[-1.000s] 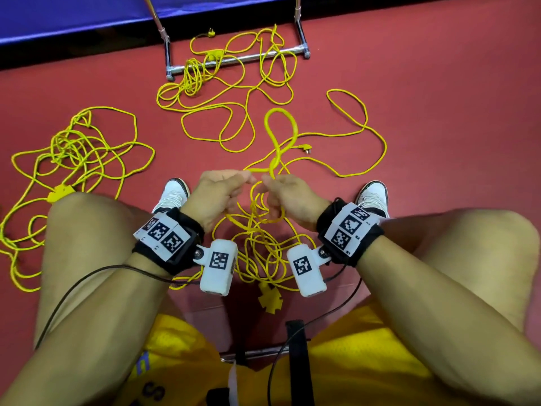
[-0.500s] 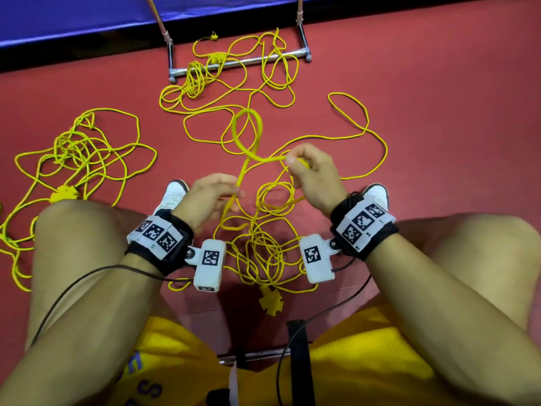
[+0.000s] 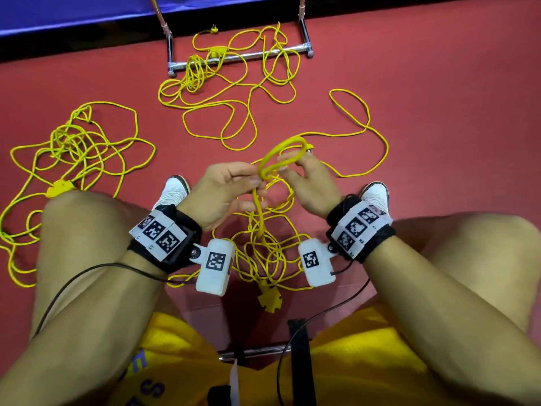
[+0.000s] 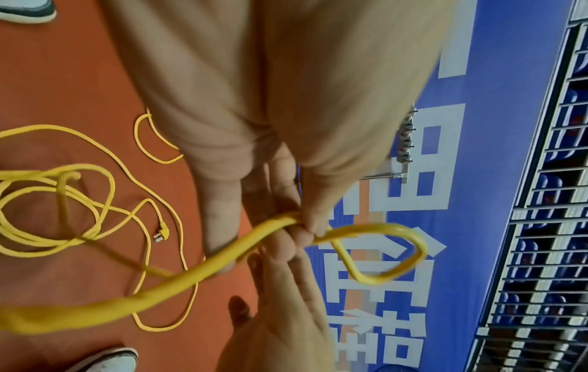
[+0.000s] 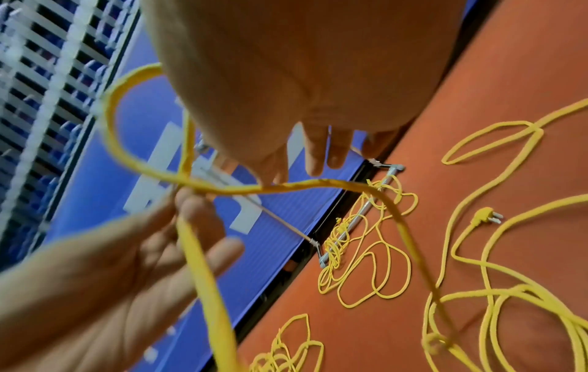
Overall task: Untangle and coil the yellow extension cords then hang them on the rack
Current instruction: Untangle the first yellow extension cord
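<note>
While I sit over the red floor with a knee on either side, my left hand pinches a yellow extension cord between thumb and fingers, clamped at the point where the cord crosses itself to close a small raised loop. My right hand meets the loop from the other side; its fingers lie nearly straight, their tips on the cord, and I cannot tell whether they grip it or only steady it. From my left hand the cord drops to a loose pile on the floor between my white shoes, where a yellow cross-shaped socket block lies nearest my body. Its run sweeps out to my right in a wide curve, and its plug lies on the floor near my right hand. A second tangle sprawls beside my left knee with its own socket block. A third cord lies ahead, draped over the chrome base bar of the rack, which stands against a blue wall panel. None of the cords hangs on the rack.
</note>
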{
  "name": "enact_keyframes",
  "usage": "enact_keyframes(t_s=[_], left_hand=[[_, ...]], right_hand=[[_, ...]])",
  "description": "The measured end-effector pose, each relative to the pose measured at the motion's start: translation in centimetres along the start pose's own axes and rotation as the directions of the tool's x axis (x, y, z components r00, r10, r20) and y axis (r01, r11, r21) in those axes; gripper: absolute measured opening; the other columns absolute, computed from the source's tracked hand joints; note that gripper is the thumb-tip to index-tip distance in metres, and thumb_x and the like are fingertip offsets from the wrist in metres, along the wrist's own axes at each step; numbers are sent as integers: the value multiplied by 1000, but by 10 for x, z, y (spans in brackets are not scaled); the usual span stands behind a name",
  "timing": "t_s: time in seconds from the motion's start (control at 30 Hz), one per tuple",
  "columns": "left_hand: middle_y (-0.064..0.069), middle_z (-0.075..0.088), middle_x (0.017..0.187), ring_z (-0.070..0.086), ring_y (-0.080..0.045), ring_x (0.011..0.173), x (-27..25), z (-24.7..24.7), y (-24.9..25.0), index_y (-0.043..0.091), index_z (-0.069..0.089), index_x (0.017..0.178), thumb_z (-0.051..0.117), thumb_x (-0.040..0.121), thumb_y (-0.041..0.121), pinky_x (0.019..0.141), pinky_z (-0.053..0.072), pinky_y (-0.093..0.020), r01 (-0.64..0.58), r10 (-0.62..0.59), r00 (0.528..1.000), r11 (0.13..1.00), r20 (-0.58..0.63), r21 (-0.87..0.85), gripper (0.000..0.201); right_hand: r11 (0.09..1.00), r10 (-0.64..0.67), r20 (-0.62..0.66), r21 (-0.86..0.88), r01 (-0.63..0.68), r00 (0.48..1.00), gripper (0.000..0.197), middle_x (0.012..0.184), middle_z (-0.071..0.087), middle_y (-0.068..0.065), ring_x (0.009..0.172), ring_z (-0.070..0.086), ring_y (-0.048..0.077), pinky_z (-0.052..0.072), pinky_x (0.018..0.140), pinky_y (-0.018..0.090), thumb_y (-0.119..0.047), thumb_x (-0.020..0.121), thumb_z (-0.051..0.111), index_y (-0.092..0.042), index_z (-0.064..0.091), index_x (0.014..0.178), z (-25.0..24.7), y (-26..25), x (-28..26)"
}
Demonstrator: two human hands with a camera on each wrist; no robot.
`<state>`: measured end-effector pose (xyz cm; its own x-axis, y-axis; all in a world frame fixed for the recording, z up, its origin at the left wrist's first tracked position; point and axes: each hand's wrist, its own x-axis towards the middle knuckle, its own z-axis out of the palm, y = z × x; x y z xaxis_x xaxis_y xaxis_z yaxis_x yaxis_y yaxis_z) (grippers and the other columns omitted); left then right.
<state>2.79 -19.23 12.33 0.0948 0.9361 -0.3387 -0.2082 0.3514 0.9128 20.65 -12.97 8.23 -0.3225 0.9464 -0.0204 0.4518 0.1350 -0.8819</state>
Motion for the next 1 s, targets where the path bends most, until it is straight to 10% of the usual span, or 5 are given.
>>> enact_keyframes(t_s=[0.13,0.47,0.63,0.8,1.0], left_hand=[[-3,73,79,70,-13,78,4,3,-4,6,69,101,64,88,1,67,60,-34,-31,31,995,1000,-99,6,14],[3,72,65,67,-6,61,13,1,-2,9,69,88,72,78,-10,64,54,-21,-98,147,937,982,-316,164,22],[9,66,56,60,-5,55,20,-36,10,14,66,77,79,71,-11,59,49,-18,-119,219,819,969,-530,217,29],[11,56,51,44,-3,43,9,-42,4,20,68,69,77,70,-11,45,34,-18,22,101,942,934,-321,357,32],[1,59,65,53,-2,48,-11,-14,-22,13,65,80,70,88,3,48,46,-17,303,-364,931,752,-14,585,14]], right_hand=[[965,-237,-103,-142,221,966,28,99,66,8,96,59,26,43,88,37,-16,82,59,-7,69,106,20,-11,-18],[918,197,162,315,-239,967,19,84,68,5,79,68,34,58,74,49,-7,84,57,-22,55,73,17,-29,-22],[965,219,-87,-126,-228,972,8,84,66,12,88,60,32,38,72,35,-13,90,56,-12,61,84,-12,-8,-5],[937,321,-389,-4,-350,864,26,107,65,13,109,54,32,40,92,32,-32,94,55,-14,67,109,-48,9,12],[697,466,-179,678,-234,866,34,85,67,5,80,64,22,53,58,29,11,84,41,-17,59,91,-41,-11,18]])
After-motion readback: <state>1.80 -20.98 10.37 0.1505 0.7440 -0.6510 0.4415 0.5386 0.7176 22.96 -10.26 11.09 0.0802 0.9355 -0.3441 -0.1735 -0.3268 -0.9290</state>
